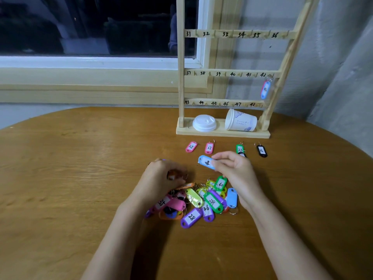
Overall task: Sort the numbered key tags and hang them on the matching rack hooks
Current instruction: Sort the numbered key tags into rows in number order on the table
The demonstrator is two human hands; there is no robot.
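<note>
A heap of coloured key tags [199, 201] lies on the wooden table between my hands. My right hand [234, 170] pinches a blue tag [205, 162] above the heap; its number is unreadable. My left hand [161, 178] is curled over an orange tag [171, 176] at the heap's left edge. Set apart in a row near the rack lie pink tag 25 [191, 147], pink tag 27 [209, 148], green tag 33 [240, 149] and black tag 36 [261, 150]. The wooden rack [232, 73] has hooks numbered 31 to 48. Tag 42 [265, 89] hangs on its hook.
On the rack's base a white cup lid [204, 123] lies beside a tipped paper cup [240, 120]. The round table [70, 168] ends close behind the rack, under a dark window [90, 27] and a grey wall at right.
</note>
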